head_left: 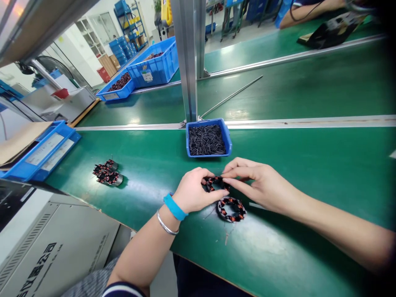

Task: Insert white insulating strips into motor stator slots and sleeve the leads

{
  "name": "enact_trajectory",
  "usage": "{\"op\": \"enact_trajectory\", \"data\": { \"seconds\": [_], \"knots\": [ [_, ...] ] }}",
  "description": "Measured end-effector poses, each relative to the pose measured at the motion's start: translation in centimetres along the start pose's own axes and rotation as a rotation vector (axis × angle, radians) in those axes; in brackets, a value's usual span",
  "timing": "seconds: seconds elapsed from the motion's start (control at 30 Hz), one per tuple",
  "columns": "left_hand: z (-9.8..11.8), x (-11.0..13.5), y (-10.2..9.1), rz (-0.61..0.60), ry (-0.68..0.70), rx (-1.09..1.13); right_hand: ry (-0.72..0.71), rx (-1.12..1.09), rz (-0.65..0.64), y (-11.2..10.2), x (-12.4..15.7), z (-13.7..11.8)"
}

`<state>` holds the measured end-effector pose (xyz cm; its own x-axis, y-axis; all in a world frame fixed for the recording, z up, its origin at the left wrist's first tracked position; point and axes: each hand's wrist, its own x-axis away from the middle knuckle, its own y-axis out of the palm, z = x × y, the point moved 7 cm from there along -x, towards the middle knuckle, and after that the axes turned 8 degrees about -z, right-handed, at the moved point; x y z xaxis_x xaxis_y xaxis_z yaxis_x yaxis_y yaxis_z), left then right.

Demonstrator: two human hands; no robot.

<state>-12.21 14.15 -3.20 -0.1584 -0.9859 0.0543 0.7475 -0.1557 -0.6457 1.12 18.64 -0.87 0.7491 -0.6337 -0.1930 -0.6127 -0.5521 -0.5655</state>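
Observation:
My left hand [196, 189], with a blue band and a silver bangle at the wrist, closes its thumb and fingers round a ring-shaped motor stator [210, 184] with copper windings. At the ring's right edge, my right hand [252, 179] has thumb and fingertips pinched together; anything between them is too small to make out. A second wound stator [242, 211] lies flat on the green tabletop just below the held one, thin wire ends sticking out. Beyond the hands sits a small blue bin [229, 144] full of short black tubes [206, 140].
Several stators [108, 173] are grouped at the left. A blue tray with papers [52, 152] is on the table's left edge. Behind stand a metal post [188, 62], a thin rod [232, 97] and blue crates [154, 68]. Another person's arm [312, 12] shows at top right.

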Motion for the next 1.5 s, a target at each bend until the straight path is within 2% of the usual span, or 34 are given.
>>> {"op": "enact_trajectory", "data": {
  "seconds": [0.07,0.23,0.3,0.4,0.47,0.57,0.63,0.7,0.83,0.93,1.07,1.2,1.37,1.5],
  "knots": [
    [0.0,0.0,0.0,-0.005,0.001,0.007,0.068,-0.005,-0.043,-0.2,-0.9,0.4],
    [0.0,-0.2,-0.1,-0.002,0.011,0.022,0.484,-0.342,-0.217,2.0,-2.4,3.4],
    [0.0,-0.3,-0.1,-0.008,0.013,0.022,0.540,-0.403,-0.223,2.7,-2.8,3.8],
    [0.2,-0.3,-0.3,-0.022,0.007,0.000,0.559,-0.444,-0.228,2.4,-2.6,3.9],
    [0.9,0.2,-1.2,0.052,0.030,-0.020,0.516,-0.452,-0.207,1.0,-1.6,3.8],
    [3.4,1.9,-2.7,0.203,0.172,-0.030,0.305,-0.286,-0.131,-1.5,0.9,2.7],
    [5.4,3.2,-2.2,0.155,0.324,-0.055,0.148,-0.097,-0.116,-2.0,2.7,1.7],
    [6.8,4.2,-0.7,0.055,0.425,-0.145,0.038,0.034,-0.130,-1.2,4.0,1.0],
    [6.5,4.8,1.9,-0.032,0.366,-0.396,-0.109,0.116,-0.155,0.5,4.7,0.8],
    [5.9,4.6,2.6,-0.079,0.329,-0.423,-0.132,0.109,-0.155,0.5,4.7,1.5],
    [5.8,4.2,2.7,-0.088,0.325,-0.410,-0.071,0.103,-0.172,0.0,4.8,2.4],
    [5.9,4.0,3.3,-0.095,0.316,-0.427,-0.039,0.079,-0.187,-0.1,4.8,2.0],
    [5.9,3.9,4.4,-0.152,0.270,-0.522,-0.057,0.047,-0.268,0.1,5.0,1.2],
    [6.0,3.9,4.5,-0.167,0.259,-0.463,-0.047,0.064,-0.246,-0.4,5.3,1.5]
  ]
}}
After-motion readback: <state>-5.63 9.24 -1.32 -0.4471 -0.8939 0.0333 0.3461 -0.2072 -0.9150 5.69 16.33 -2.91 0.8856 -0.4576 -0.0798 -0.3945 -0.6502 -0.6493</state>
